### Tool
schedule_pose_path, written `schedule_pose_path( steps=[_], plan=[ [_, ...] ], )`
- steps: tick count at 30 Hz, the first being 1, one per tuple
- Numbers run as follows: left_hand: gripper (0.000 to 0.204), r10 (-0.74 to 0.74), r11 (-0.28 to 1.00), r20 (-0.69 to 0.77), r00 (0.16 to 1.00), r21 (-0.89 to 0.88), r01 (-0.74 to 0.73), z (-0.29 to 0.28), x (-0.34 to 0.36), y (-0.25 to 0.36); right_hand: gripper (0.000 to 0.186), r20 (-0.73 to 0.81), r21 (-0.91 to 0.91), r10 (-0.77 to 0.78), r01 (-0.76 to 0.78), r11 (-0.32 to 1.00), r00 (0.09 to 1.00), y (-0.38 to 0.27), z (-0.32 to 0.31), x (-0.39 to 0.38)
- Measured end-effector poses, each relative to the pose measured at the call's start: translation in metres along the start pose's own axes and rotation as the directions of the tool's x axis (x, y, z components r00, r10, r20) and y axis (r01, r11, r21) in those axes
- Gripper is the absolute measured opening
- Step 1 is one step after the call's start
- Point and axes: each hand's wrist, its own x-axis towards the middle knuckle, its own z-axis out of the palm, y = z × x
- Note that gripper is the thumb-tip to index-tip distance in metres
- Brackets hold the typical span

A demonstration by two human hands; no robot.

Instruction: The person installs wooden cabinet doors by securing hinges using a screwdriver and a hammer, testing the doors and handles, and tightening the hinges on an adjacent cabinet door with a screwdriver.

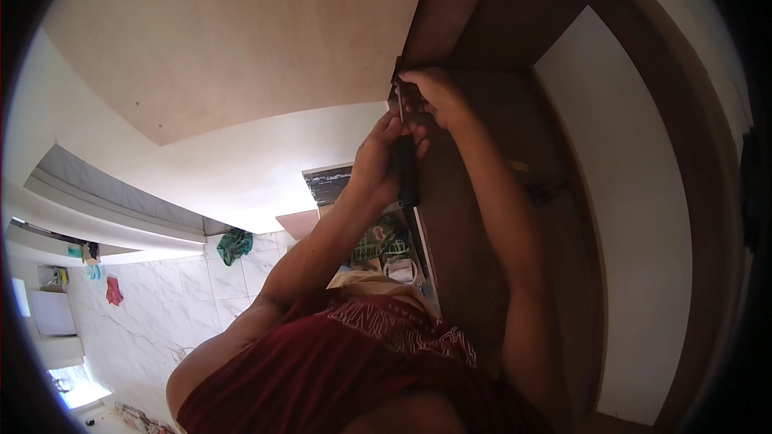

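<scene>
My left hand (378, 154) is closed around a screwdriver (408, 177) with a black handle, its fingers near the top of the grip. The handle points down and the thin shaft runs up to the corner of a dark wooden frame (450, 16), beside the edge of a pale panel (265, 32). Up at that corner, my right hand (438, 96) has its fingers bent round the upper end of the shaft, against a small dark part. What the right fingertips grip, and where the screwdriver tip rests, is hidden by the fingers and shadow.
Dark brown boards with a white panel (643, 217) rise on my right. Below my hands lie a green patterned bag (379, 239) and other items. Further left, a green cloth (235, 247) and a red cloth (114, 292) lie on the white tiled floor (181, 289).
</scene>
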Motion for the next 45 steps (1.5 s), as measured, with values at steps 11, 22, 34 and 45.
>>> schedule_pose_path(
  steps=[11, 22, 34, 45],
  plan=[
    [0.049, -0.068, 0.971, 0.106, 0.992, 0.235, 0.041, -0.001, -0.018, -0.022, 0.018, -0.042, -0.15, -0.207, 0.199, 0.969, 0.977, 0.001, 0.004, 0.002],
    [0.036, -0.166, 0.925, 0.279, 0.946, -0.289, 0.247, -0.022, -0.024, -0.028, 0.02, 0.11, 0.075, 0.05, -0.059, 0.995, 0.993, -0.002, -0.003, 0.003],
    [0.023, -0.159, 0.937, 0.173, 0.972, -0.283, 0.204, -0.02, -0.029, -0.026, 0.019, 0.047, 0.138, 0.022, -0.028, 0.99, 0.999, 0.0, 0.001, 0.0],
    [0.024, -0.167, 0.9, 0.2, 0.965, -0.369, 0.232, -0.028, -0.021, -0.027, 0.02, 0.021, 0.14, 0.029, -0.032, 0.99, 0.999, 0.005, 0.007, 0.004]
  ],
)
